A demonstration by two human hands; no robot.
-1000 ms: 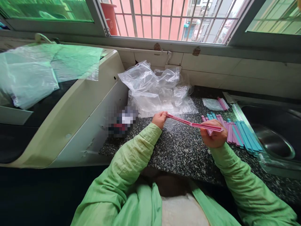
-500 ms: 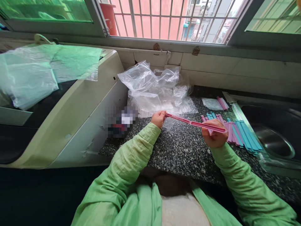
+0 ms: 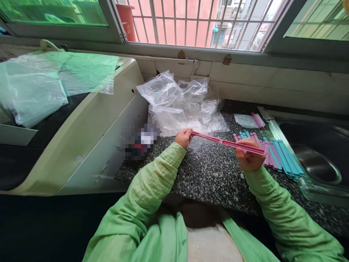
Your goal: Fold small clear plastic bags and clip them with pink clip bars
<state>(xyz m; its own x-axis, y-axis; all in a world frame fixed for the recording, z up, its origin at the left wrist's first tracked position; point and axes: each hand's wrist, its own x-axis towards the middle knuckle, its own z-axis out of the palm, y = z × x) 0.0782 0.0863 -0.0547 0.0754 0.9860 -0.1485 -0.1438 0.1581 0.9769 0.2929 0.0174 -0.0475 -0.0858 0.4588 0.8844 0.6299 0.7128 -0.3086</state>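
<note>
Pink plastic, long and thin: a sealing clip stick (image 3: 227, 142) is held level above the speckled counter (image 3: 212, 174), one end in each hand. The left hand (image 3: 184, 138) is curled shut around the stick's left tip, fingers folded over it. The right hand (image 3: 249, 157) is closed on the other end, thumb pressed along the top of the strip and fingers wrapped beneath. A small scrap of clear film (image 3: 196, 142) hangs just under the stick near its left end; whether it is caught in the stick or only lies behind it cannot be told.

Just beyond the right end of the stick lies a pile of pink and blue sticks (image 3: 275, 154) on the counter, with the steel sink (image 3: 316, 160) past them. Behind the stick, towards the window wall, sits a heap of crumpled clear plastic bags (image 3: 182, 102). A small packet with pink sticks (image 3: 252, 120) rests farther back from the stick's right end.

Judging by the two-ended grip, the step in hand looks like working this one stick, pulling or sliding its two parts along each other. Such a move would call for a steady pinch at the left tip while the right hand does the sliding, kept in line with the strip so it does not bend.
</note>
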